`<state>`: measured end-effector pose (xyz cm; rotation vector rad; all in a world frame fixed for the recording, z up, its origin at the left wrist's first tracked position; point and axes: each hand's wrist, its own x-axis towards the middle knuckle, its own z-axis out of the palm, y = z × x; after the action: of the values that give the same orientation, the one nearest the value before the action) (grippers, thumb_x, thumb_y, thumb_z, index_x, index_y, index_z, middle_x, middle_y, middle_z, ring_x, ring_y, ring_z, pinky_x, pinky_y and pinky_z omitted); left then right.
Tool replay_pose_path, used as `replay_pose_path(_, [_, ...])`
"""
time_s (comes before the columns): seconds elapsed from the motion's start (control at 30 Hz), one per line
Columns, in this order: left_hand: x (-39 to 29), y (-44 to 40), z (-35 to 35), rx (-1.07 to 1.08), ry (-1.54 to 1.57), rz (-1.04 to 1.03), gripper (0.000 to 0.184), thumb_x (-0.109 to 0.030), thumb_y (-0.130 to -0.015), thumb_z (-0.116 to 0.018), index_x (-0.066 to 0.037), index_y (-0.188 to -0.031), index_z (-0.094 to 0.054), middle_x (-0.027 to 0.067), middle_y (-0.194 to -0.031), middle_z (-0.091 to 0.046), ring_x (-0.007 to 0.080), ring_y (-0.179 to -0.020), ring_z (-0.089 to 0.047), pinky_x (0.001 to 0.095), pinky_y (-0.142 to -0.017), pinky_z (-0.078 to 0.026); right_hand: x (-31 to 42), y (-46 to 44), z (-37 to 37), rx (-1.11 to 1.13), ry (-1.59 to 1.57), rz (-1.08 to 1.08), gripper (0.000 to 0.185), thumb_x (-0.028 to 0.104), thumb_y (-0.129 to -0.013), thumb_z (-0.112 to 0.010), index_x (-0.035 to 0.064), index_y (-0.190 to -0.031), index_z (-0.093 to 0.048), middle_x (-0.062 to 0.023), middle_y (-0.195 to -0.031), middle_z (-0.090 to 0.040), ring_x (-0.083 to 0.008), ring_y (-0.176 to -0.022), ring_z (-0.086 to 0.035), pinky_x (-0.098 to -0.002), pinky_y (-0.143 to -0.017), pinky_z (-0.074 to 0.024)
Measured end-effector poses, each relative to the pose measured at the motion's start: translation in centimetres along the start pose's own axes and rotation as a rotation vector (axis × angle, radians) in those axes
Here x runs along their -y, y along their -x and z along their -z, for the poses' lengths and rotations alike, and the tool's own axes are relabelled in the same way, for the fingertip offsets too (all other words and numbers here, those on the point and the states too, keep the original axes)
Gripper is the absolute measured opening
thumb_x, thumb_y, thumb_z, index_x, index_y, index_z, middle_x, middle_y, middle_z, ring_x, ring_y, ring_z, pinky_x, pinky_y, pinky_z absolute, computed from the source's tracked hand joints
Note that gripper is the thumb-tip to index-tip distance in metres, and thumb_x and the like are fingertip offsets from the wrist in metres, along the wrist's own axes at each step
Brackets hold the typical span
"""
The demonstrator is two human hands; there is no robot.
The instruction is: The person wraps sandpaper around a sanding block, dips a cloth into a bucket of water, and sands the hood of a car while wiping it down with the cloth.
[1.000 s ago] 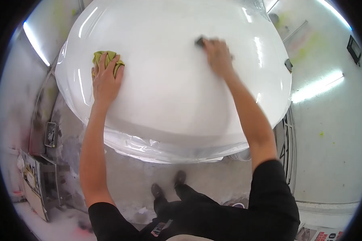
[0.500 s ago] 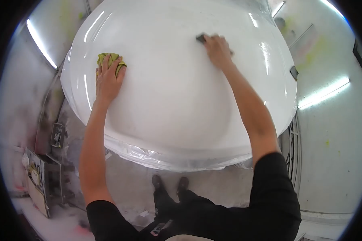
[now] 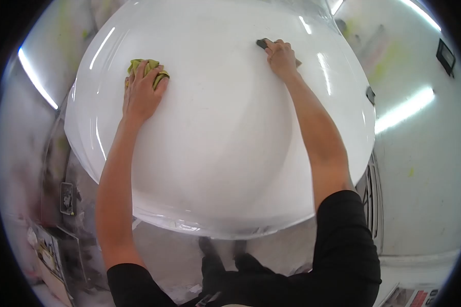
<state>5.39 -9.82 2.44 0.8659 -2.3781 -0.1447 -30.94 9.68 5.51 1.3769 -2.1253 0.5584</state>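
Together, two bare hands work a large, curved, glossy white panel (image 3: 215, 143). The left hand (image 3: 144, 96), fingers loosely curled, holds a crumpled olive-green cloth (image 3: 136, 64) inside the left edge; the right hand (image 3: 281, 60) closes on a small dark block (image 3: 262, 44) well inside the right edge. Reflections streak both sides; how much surface is finished cannot be told.

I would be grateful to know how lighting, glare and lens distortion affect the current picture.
Head view: wide-lens bending and black corners; bright streaks glare off the white panel, with a soft grey shadow beside the right forearm; the wall lights look washed out; the left hand and right hand look fairly clear, the lower-left clutter soft.
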Motion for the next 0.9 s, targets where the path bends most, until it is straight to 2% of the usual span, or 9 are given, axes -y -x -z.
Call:
replay_pose_path(0.07, [0.3, -0.1, 0.1, 0.022, 0.026, -0.016, 0.049, -0.039, -0.1, -0.063, -0.015, -0.143, -0.063, 0.0129, -0.163, -0.04, 0.0376, -0.15, -0.037, 0.0505, -0.126, -0.026, 0.0, 4.1, 1.9, 0.029, 0.154, 0.097, 0.031, 0.011, -0.1, -0.06, 0.0088, -0.13, -0.069, -0.0201, -0.105, -0.069, -0.043, -0.092, -0.063, -0.0495, -0.083, -0.0529])
replay_pose_path(0.13, [1.5, 0.0, -0.2, 0.03, 0.053, -0.027, 0.049, -0.04, -0.1, -0.062, -0.015, -0.143, -0.064, 0.0133, -0.162, -0.04, 0.0382, -0.15, -0.036, 0.0527, -0.126, -0.025, 2.8, 12.5, 6.6, 0.12, -0.004, 0.221, 0.04, 0.003, -0.093, -0.067, 0.0043, -0.133, -0.066, -0.0193, -0.112, -0.068, -0.0407, -0.095, -0.061, -0.0483, -0.079, -0.0516])
replay_pose_path(0.23, [2.0, -0.6, -0.2, 0.003, 0.036, -0.044, 0.05, -0.043, -0.1, -0.062, -0.017, -0.142, -0.064, 0.0142, -0.162, -0.041, 0.0391, -0.15, -0.036, 0.0569, -0.126, -0.024, 9.1, 23.1, 13.8, 0.096, -0.116, 0.128, 0.04, -0.008, -0.087, -0.069, 0.004, -0.125, -0.074, -0.0187, -0.125, -0.07, -0.0382, -0.115, -0.064, -0.0453, -0.101, -0.0533])
replay_pose_path(0.3, [1.3, -0.5, 0.0, -0.003, -0.004, -0.059, 0.049, -0.043, -0.1, -0.062, -0.017, -0.142, -0.064, 0.0142, -0.161, -0.041, 0.0395, -0.15, -0.036, 0.0567, -0.126, -0.024, 4.9, 21.2, 11.6, 0.101, -0.115, 0.219, 0.041, 0.001, -0.092, -0.064, 0.0101, -0.132, -0.071, -0.0163, -0.127, -0.068, -0.039, -0.112, -0.062, -0.049, -0.1, -0.051])
replay_pose_path(0.4, [2.1, -0.4, -0.3, -0.009, 0.042, -0.061, 0.049, -0.043, -0.1, -0.062, -0.016, -0.141, -0.065, 0.015, -0.161, -0.042, 0.0402, -0.15, -0.036, 0.0563, -0.126, -0.024, 0.0, 7.5, 3.8, 0.053, 0.074, 0.324, 0.043, 0.002, -0.098, -0.051, 0.0048, -0.139, -0.063, -0.0208, -0.122, -0.069, -0.0407, -0.109, -0.063, -0.0494, -0.097, -0.0503])
replay_pose_path(0.5, [1.6, -0.4, 0.2, -0.024, 0.064, -0.042, 0.048, -0.041, -0.1, -0.063, -0.015, -0.14, -0.066, 0.0145, -0.16, -0.043, 0.0393, -0.149, -0.038, 0.0563, -0.125, -0.025, -2.5, -4.4, -2.9, 0.088, 0.018, -0.025, 0.031, 0.013, -0.1, -0.057, 0.0047, -0.127, -0.071, -0.0192, -0.114, -0.069, -0.0403, -0.109, -0.062, -0.049, -0.09, -0.052])
replay_pose_path(0.63, [1.9, -0.8, -0.6, -0.037, 0.04, -0.051, 0.046, -0.039, -0.1, -0.063, -0.016, -0.14, -0.066, 0.0133, -0.158, -0.045, 0.0374, -0.147, -0.041, 0.0556, -0.124, -0.026, -1.7, 0.8, -0.9, 0.06, 0.034, 0.054, 0.033, 0.01, -0.097, -0.064, 0.0079, -0.129, -0.072, -0.0173, -0.12, -0.068, -0.0387, -0.114, -0.061, -0.0459, -0.095, -0.0519])
replay_pose_path(0.77, [1.8, -0.9, -1.1, -0.053, -0.006, -0.042, 0.045, -0.038, -0.101, -0.063, -0.016, -0.139, -0.066, 0.0127, -0.157, -0.047, 0.0365, -0.146, -0.042, 0.0549, -0.124, -0.028, 3.6, 15.5, 9.2, 0.075, -0.077, 0.119, 0.04, 0.004, -0.093, -0.067, 0.0066, -0.132, -0.068, -0.0177, -0.127, -0.068, -0.0383, -0.117, -0.062, -0.0463, -0.101, -0.0509])
replay_pose_path(0.9, [1.3, -0.8, -0.7, -0.039, -0.023, -0.015, 0.045, -0.038, -0.101, -0.063, -0.015, -0.139, -0.066, 0.0122, -0.157, -0.047, 0.0371, -0.147, -0.042, 0.0548, -0.124, -0.029, -3.5, 10.0, 4.6, 0.122, -0.011, 0.372, 0.051, 0.001, -0.092, -0.061, 0.0128, -0.142, -0.064, -0.0165, -0.132, -0.066, -0.0399, -0.118, -0.059, -0.0484, -0.105, -0.0474])
